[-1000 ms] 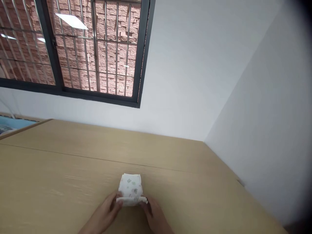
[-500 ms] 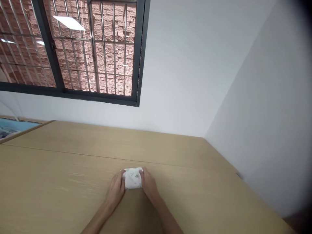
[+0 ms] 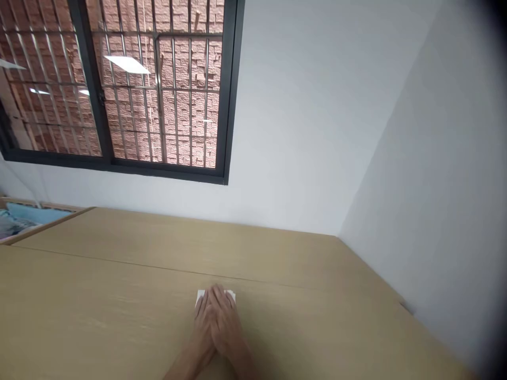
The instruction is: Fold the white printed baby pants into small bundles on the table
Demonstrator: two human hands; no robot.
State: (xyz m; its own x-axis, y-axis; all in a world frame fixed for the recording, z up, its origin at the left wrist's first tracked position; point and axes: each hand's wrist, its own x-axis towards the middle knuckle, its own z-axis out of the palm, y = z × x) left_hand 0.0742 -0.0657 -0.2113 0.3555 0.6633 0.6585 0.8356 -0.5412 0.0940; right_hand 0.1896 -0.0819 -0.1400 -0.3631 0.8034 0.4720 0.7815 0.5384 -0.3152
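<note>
Small white folded bundle point(image 3: 200, 296): flat on wooden table point(image 3: 99, 306), mostly covered, far corners showing.

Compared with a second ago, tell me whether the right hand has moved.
Yes. The right hand slid forward toward the tabletop seam and leftward, onto the white folded cloth, overlapping the left hand.
</note>
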